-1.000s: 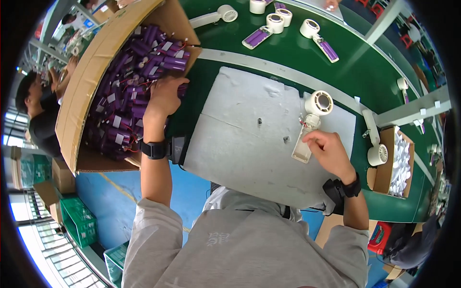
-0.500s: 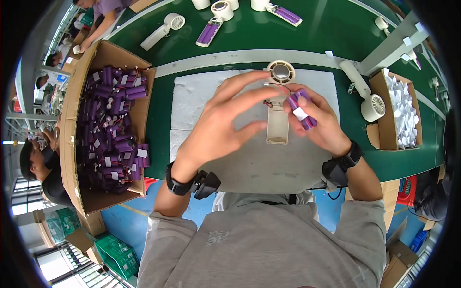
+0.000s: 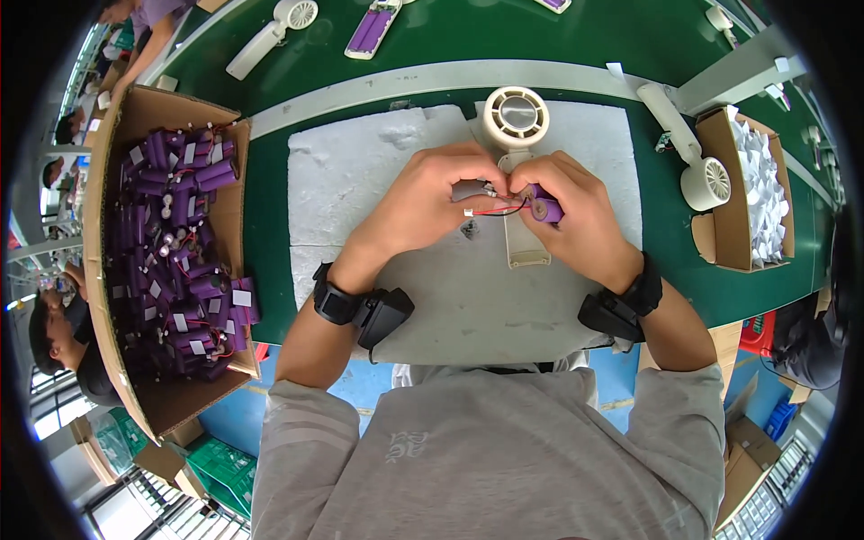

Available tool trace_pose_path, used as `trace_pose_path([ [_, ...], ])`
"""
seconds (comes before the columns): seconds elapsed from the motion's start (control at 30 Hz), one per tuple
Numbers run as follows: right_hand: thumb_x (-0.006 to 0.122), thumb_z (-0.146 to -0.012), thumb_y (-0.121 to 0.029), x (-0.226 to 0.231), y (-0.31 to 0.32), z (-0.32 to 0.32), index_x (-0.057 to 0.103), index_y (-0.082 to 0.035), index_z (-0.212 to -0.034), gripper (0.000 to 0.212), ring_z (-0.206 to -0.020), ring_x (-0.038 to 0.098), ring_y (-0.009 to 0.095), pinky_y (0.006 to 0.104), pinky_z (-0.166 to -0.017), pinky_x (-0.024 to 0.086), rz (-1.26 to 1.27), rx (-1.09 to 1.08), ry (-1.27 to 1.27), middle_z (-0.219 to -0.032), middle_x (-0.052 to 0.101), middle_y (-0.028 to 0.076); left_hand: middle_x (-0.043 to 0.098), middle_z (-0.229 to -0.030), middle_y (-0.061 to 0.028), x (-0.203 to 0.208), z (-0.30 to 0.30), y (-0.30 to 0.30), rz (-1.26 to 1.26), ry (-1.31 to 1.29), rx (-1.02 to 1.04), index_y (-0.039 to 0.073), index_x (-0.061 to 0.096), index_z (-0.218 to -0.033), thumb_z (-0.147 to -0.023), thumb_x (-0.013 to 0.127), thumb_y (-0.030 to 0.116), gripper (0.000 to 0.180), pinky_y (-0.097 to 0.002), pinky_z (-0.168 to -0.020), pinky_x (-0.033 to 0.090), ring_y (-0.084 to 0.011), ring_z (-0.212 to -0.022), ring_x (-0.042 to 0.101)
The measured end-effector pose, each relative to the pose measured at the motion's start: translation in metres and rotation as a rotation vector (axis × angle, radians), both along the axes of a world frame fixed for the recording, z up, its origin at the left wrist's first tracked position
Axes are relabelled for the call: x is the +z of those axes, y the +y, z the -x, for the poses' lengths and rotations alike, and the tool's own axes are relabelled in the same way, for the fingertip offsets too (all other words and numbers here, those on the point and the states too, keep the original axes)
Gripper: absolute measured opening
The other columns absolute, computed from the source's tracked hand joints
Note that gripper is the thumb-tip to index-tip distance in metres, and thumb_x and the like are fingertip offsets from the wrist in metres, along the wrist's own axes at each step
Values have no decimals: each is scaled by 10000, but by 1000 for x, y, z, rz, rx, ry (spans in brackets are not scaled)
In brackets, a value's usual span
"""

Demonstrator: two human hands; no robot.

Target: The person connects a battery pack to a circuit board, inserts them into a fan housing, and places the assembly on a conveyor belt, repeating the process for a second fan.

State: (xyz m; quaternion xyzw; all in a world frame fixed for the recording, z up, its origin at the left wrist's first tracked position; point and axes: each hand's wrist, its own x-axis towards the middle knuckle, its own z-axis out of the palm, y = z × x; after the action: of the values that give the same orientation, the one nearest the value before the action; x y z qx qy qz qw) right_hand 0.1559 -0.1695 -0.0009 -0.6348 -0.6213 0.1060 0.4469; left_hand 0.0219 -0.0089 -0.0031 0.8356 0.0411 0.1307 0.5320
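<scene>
My right hand (image 3: 580, 202) is closed round a purple battery pack (image 3: 546, 211), its round cell ends facing left. A red and a black wire run from the pack to a small white connector (image 3: 468, 213) beside my left thumb. My left hand (image 3: 432, 198) meets the right one in a pinch at the wire end of the pack; what its fingertips hold is hidden. Beneath both hands lies a cream handheld fan, its round grille head (image 3: 516, 117) pointing away from me and its open handle shell (image 3: 526, 247) toward me, partly covered by my hands.
White foam sheets (image 3: 342, 171) and a grey mat (image 3: 450, 306) cover the bench before me. A carton (image 3: 171, 409) full of purple battery packs stands left; a smaller box (image 3: 727, 229) of white paper pieces stands right, beside another fan (image 3: 702, 183). More fans (image 3: 270, 40) lie beyond the grey rail.
My hands have come together, the left fingers going from spread to pinched. The battery pack has turned so its ends face left. The fan's head now shows its grille. My view has shifted slightly.
</scene>
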Motion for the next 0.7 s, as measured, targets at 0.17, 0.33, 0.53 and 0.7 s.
trace_pose_path([
  [0.17,690,-699,95,2,4,5,591,-39,-935,288,-751,603,214,291,-655,489,16,-75,-65,-841,614,76,646,-821,-83,-4,2,3,26,-58,0,41,667,-905,-772,752,55,158,-308,-646,483,-201,-720,612],
  [0.33,707,-703,74,0,6,10,601,-42,-936,281,-716,604,206,283,-644,486,63,-130,51,-829,610,82,669,-847,-81,0,3,4,126,92,25,34,670,-918,-772,755,56,170,-302,-632,487,-179,-703,618],
  [0.53,721,-701,53,4,6,11,610,-54,-913,262,-713,606,197,282,-645,482,83,-94,-41,-811,605,80,662,-888,-53,1,6,4,241,142,19,46,674,-960,-793,741,27,181,-256,-647,480,-125,-723,597],
  [0.7,722,-699,47,7,6,12,612,-60,-910,261,-713,609,199,291,-645,486,114,-86,-102,-800,602,77,657,-841,-54,-11,8,7,-5,-82,5,51,684,-958,-759,691,-49,222,-299,-656,495,-150,-757,614],
])
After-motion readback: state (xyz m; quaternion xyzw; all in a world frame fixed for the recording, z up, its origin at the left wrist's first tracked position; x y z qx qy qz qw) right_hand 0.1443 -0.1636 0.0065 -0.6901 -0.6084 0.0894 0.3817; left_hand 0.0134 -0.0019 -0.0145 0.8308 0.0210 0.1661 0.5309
